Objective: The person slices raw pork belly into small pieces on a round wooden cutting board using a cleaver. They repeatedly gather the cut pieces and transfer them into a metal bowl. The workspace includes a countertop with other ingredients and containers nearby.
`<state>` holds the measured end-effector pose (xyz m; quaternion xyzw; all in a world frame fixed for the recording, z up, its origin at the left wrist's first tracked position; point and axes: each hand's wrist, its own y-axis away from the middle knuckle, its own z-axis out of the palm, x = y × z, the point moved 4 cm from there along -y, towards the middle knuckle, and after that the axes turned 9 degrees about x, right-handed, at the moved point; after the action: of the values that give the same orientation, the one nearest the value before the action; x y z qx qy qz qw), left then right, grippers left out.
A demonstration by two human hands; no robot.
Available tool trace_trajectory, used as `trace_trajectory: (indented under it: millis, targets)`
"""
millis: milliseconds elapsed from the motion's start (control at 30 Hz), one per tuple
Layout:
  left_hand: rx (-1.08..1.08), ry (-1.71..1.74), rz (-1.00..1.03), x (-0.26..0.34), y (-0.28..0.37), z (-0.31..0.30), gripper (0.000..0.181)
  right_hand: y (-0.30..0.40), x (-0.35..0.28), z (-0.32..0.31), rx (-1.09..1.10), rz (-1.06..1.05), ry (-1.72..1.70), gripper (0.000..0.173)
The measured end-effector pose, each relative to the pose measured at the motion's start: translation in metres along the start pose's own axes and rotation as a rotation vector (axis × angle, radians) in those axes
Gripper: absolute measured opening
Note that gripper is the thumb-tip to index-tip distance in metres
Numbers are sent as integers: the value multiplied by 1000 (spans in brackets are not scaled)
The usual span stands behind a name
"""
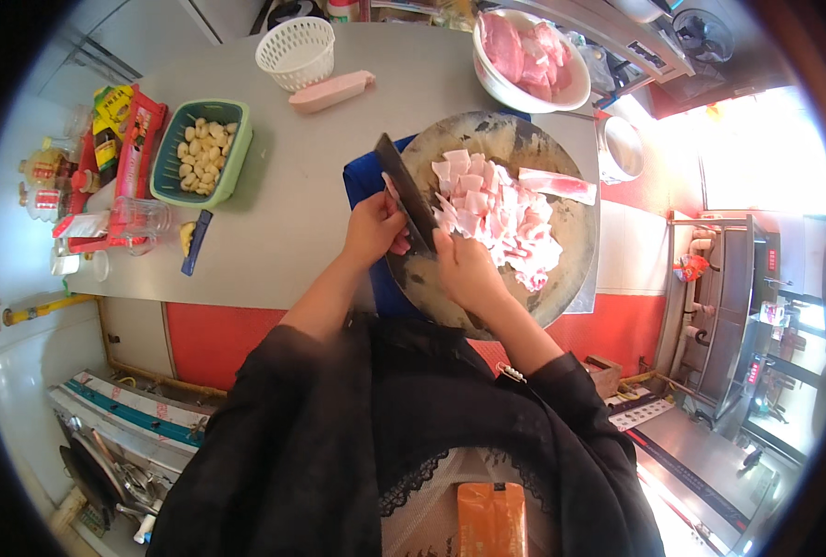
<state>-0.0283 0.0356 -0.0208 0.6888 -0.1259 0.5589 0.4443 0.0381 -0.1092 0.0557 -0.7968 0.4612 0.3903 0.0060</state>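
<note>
My right hand (467, 271) grips a Chinese cleaver (409, 193), whose dark blade stands nearly on edge over the left side of a round chopping block (572, 261). My left hand (375, 228) pinches a thin piece of raw meat (390, 186) close against the blade's left face; the fingers hide most of it. To the right of the blade, a heap of sliced raw pork (486, 209) covers the middle of the block. One uncut strip of pork (558, 186) lies at the heap's upper right. Beneath the block, a blue cloth (363, 182) sticks out.
A white bowl of raw meat (524, 59) stands beyond the block. Farther left on the steel table (301, 188) are a white basket (295, 52), a pale meat slab (331, 91), a green basket of peeled garlic (205, 157), a blue-handled peeler or knife (197, 244) and several seasoning packages (138, 150).
</note>
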Motion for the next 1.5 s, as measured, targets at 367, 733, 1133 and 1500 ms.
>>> trace_trajectory:
  millis: [367, 733, 1133, 1500]
  targets:
    - [336, 280, 107, 18, 13, -79, 14, 63, -1, -28, 76, -117, 102, 39]
    - [289, 230, 114, -4, 26, -57, 14, 59, 0, -19, 39, 9, 188, 51]
    - [389, -378, 473, -16, 21, 2, 23, 72, 12, -8, 34, -91, 193, 41]
    - [157, -615, 418, 1, 17, 5, 15, 29, 19, -1, 11, -104, 159, 44]
